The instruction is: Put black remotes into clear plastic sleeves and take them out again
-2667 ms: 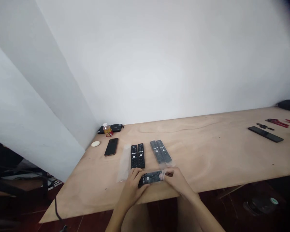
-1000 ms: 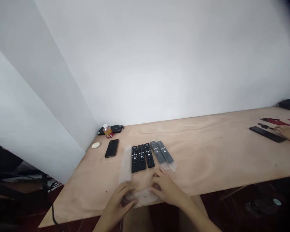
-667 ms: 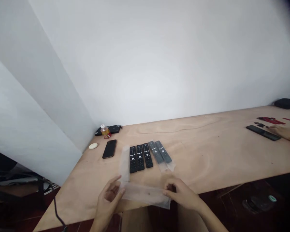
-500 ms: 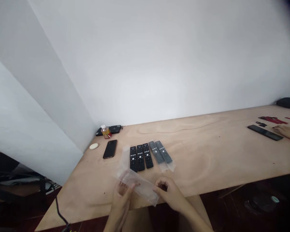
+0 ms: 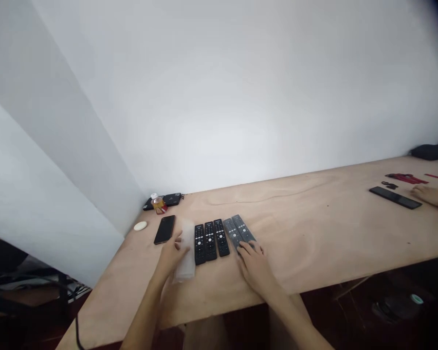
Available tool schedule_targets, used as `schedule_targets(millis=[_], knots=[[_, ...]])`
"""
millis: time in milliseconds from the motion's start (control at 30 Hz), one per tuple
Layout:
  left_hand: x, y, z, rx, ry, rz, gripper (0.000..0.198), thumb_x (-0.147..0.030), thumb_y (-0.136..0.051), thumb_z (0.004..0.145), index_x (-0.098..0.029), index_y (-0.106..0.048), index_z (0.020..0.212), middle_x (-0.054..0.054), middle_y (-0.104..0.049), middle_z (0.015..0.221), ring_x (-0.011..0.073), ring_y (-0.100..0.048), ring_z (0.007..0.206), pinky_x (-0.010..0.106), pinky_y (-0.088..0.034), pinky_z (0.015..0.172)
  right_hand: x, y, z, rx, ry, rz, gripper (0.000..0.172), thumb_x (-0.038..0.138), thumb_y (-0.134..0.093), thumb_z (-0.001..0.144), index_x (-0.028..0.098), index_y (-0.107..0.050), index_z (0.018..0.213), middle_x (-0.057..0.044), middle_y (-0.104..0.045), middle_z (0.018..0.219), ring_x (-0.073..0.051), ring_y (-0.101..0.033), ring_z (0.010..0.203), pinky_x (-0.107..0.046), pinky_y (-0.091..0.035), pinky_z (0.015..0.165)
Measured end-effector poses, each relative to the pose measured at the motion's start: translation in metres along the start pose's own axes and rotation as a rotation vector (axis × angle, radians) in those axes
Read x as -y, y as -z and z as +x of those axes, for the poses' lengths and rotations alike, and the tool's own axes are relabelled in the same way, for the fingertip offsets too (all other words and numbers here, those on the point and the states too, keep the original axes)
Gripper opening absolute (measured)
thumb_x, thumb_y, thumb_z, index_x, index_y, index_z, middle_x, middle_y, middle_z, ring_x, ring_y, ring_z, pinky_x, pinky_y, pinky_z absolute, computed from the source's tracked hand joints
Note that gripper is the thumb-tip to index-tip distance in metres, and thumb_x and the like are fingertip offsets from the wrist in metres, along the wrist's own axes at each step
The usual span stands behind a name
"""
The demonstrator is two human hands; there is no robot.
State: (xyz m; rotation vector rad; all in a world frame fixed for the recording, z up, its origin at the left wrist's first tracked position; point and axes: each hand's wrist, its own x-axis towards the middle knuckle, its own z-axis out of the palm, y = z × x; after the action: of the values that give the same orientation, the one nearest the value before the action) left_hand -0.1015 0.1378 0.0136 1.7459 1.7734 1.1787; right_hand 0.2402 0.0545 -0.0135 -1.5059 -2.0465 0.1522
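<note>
Three bare black remote controls (image 5: 209,241) lie side by side on the wooden table. Just right of them are two more remotes in clear plastic sleeves (image 5: 233,229). My right hand (image 5: 254,262) rests over the lower ends of these sleeved remotes, fingers spread. Left of the bare remotes lies a stack of clear plastic sleeves (image 5: 186,257). At its left edge, my left hand (image 5: 171,253) touches it with thumb and fingers apart. How many sleeves are in the stack I cannot tell.
A black phone (image 5: 165,229) lies beyond my left hand, near a cream round lid (image 5: 140,226) and a small bottle (image 5: 158,204). Far right, another person's hand (image 5: 432,195) lies near a dark flat device (image 5: 395,198) and red items (image 5: 407,178).
The plastic sleeve held between both hands is now down on the left stack. My left hand has moved up and left; my right hand has come onto the sleeved remotes.
</note>
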Motion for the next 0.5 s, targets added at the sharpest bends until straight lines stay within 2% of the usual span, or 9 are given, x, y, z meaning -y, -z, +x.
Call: schedule_targets(millis=[67,167,233,300,400,500], knots=[[0.005,-0.005,-0.001,-0.037,-0.035,0.048,0.068,-0.047,-0.084,0.063,-0.017,-0.075,0.124,0.009,-0.075,0.103,0.0287,-0.071,0.085,0.051,-0.061,0.088,0.001,0.007,-0.019,0.012,-0.005,0.025,0.020,0.022,-0.060,0.105,0.024,-0.074,0.119,-0.013,-0.073,0.139,-0.040,-0.058,0.132,-0.058,-0.046,0.109],[0.001,-0.003,-0.014,-0.092,-0.102,0.095,0.058,-0.048,-0.080,0.074,-0.018,-0.075,0.123,0.014,-0.071,0.119,0.0379,-0.068,0.114,0.060,-0.053,0.107,-0.011,0.029,-0.054,0.052,-0.044,0.187,0.008,0.023,-0.063,0.101,0.025,-0.070,0.104,-0.012,-0.072,0.129,-0.035,-0.064,0.120,-0.051,-0.052,0.105],[-0.010,0.002,-0.031,-0.125,-0.166,0.113,0.050,-0.047,-0.075,0.085,-0.020,-0.074,0.127,0.015,-0.068,0.126,0.0382,-0.062,0.126,0.061,-0.046,0.116,-0.030,0.049,-0.076,0.090,-0.067,0.365,0.007,0.025,-0.063,0.100,0.026,-0.068,0.105,-0.012,-0.068,0.134,-0.032,-0.064,0.126,-0.046,-0.053,0.109],[-0.028,0.005,-0.054,-0.117,-0.293,0.127,0.041,-0.043,-0.071,0.095,-0.024,-0.073,0.131,0.013,-0.068,0.127,0.0341,-0.062,0.126,0.058,-0.047,0.117,-0.051,0.069,-0.092,0.138,-0.074,0.542,0.003,0.027,-0.065,0.099,0.025,-0.067,0.101,-0.013,-0.066,0.136,-0.031,-0.061,0.133,-0.045,-0.050,0.116],[-0.061,-0.001,-0.091,0.096,-0.482,0.136,0.037,-0.033,-0.071,0.101,-0.030,-0.070,0.137,0.010,-0.071,0.129,0.0299,-0.064,0.125,0.052,-0.054,0.112,-0.072,0.092,-0.096,0.251,-0.067,0.712,0.012,0.025,-0.069,0.096,0.025,-0.070,0.108,-0.014,-0.066,0.136,-0.032,-0.060,0.135,-0.048,-0.048,0.119],[-0.090,-0.019,-0.118,0.407,-0.567,0.136,0.054,-0.035,-0.083,0.093,-0.032,-0.067,0.144,0.010,-0.072,0.137,0.0321,-0.062,0.135,0.053,-0.054,0.115,-0.063,0.097,-0.081,0.354,-0.035,0.768,0.027,0.019,-0.072,0.091,0.027,-0.073,0.117,-0.011,-0.068,0.136,-0.032,-0.061,0.134,-0.049,-0.048,0.119]])
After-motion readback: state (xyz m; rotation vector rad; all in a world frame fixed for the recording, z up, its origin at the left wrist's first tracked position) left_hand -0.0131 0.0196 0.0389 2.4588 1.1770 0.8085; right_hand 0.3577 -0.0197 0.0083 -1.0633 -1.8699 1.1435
